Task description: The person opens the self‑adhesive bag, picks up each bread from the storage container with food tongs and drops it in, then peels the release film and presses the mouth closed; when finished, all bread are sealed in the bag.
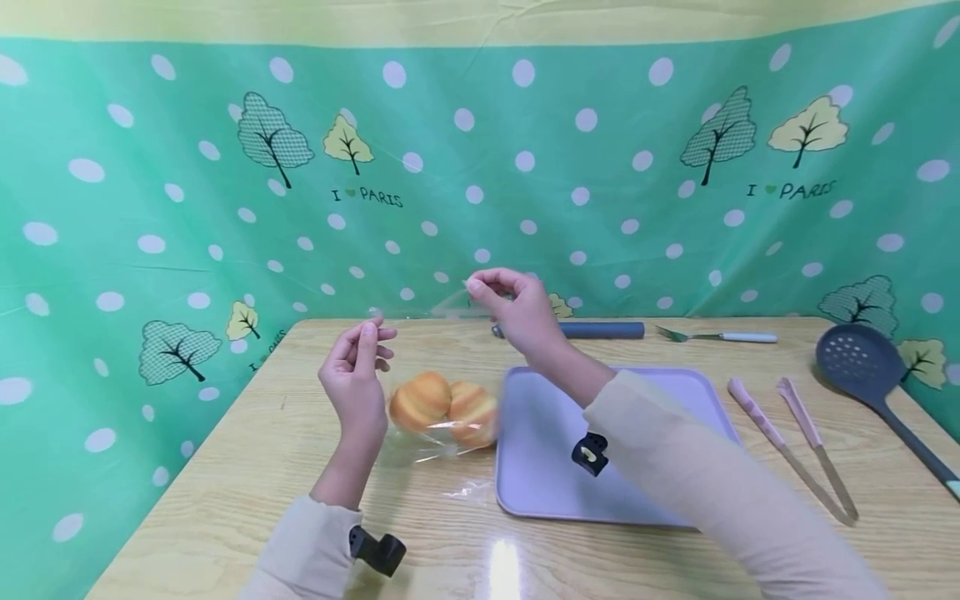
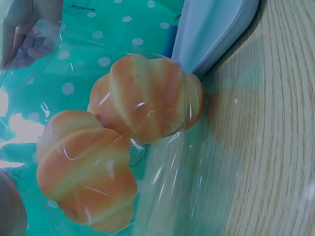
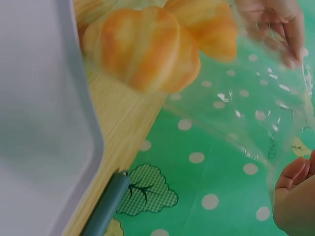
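A clear plastic bag (image 1: 438,455) with two striped, golden-brown bread rolls (image 1: 420,402) in its bottom hangs between my hands, seemingly just above the table. My left hand (image 1: 356,367) pinches one top corner of the bag between thumb and fingers. At the opposite corner, my right hand (image 1: 519,312) pinches the film, a little higher than the left. The rolls (image 2: 147,98) lie against each other, seen through shiny film in the left wrist view. In the right wrist view the stretched film (image 3: 236,113) spans from the left hand (image 3: 275,22) to the right hand (image 3: 298,194).
Right of the bag lies a lilac tray (image 1: 611,504), partly under my right forearm. Behind it are a dark blue cylinder (image 1: 603,331) and a fork (image 1: 738,337). Pink-handled tongs (image 1: 806,450) and a dark slotted skimmer (image 1: 858,358) lie farther right. A green dotted cloth (image 1: 465,167) hangs behind.
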Demonstrator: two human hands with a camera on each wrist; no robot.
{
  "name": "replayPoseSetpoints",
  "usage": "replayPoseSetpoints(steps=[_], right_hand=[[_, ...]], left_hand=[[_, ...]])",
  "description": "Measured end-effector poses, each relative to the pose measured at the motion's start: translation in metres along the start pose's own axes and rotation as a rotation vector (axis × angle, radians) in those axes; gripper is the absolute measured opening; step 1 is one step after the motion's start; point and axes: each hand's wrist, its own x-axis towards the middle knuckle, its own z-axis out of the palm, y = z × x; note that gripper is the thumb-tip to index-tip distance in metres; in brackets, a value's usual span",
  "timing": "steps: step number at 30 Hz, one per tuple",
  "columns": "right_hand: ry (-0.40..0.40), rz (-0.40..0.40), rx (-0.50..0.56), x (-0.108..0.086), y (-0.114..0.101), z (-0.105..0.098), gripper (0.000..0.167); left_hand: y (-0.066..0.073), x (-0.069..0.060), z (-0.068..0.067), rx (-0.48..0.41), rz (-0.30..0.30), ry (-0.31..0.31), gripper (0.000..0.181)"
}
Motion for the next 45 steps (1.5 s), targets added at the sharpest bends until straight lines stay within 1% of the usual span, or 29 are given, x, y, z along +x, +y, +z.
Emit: replayPoseSetpoints(steps=[7, 13, 18, 22, 28, 31, 35, 40, 45], right_hand=[[0.023, 0.019, 0.016, -0.002, 0.004, -0.018, 0.026], [0.047, 0.034, 0.017, -0.005, 0.006, -0.032, 0.027], [0.063, 0.045, 0.005, -0.009, 0.01, -0.045, 0.027], [0.067, 0.056, -0.022, -0.014, 0.013, -0.056, 0.028], [0.087, 0.071, -0.048, -0.019, 0.017, -0.075, 0.03], [0.096, 0.062, -0.059, -0.023, 0.016, -0.084, 0.031], [0.102, 0.041, -0.077, -0.028, 0.014, -0.097, 0.034], [0.111, 0.038, -0.077, -0.035, 0.012, -0.108, 0.034], [0.118, 0.047, -0.065, -0.042, 0.009, -0.117, 0.036]], left_hand=[[-0.002, 0.001, 0.0, -0.015, -0.009, 0.033, 0.014], [-0.006, 0.002, 0.0, -0.005, -0.035, 0.1, 0.016], [-0.008, 0.005, -0.002, 0.027, -0.052, 0.14, 0.016], [-0.01, 0.006, -0.004, 0.047, -0.042, 0.154, 0.017], [-0.013, 0.008, -0.005, 0.025, -0.028, 0.168, 0.017], [-0.014, 0.009, -0.005, 0.019, -0.026, 0.178, 0.017], [-0.014, 0.01, -0.006, 0.034, -0.029, 0.192, 0.019], [-0.016, 0.012, -0.009, 0.06, -0.026, 0.202, 0.019], [-0.018, 0.013, -0.011, 0.061, -0.019, 0.209, 0.02]])
